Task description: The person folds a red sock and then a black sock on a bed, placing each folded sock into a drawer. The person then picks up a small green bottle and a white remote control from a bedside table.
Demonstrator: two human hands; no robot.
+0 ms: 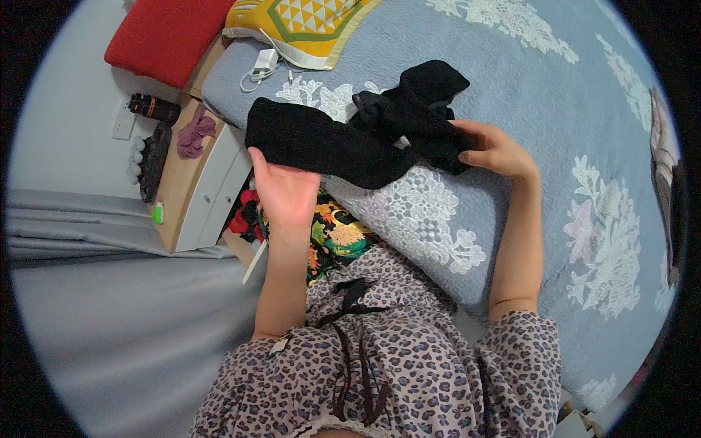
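Note:
A black ribbed knit garment (321, 142) stretches between my hands over the near left edge of the bed. Its long, sleeve-like left end lies across my left hand (286, 193), which is turned palm up. The thumb of that hand touches the cloth's edge, while the other fingers are hidden under the knit. From the right, my right hand (493, 150) pinches the bunched part between thumb and fingers. Beyond it, a folded black end (434, 80) rests on the blue bedspread (504, 87). Whether all the black cloth is one piece, I cannot tell.
A white charger (264, 64) with its cable and a yellow patterned cushion (310, 25) lie at the bed's far left. Beside the bed stands a wood-topped drawer cabinet (212, 193) with a purple cloth (196, 133) and a dark bottle (155, 108). Grey curtain (146, 306) hangs left.

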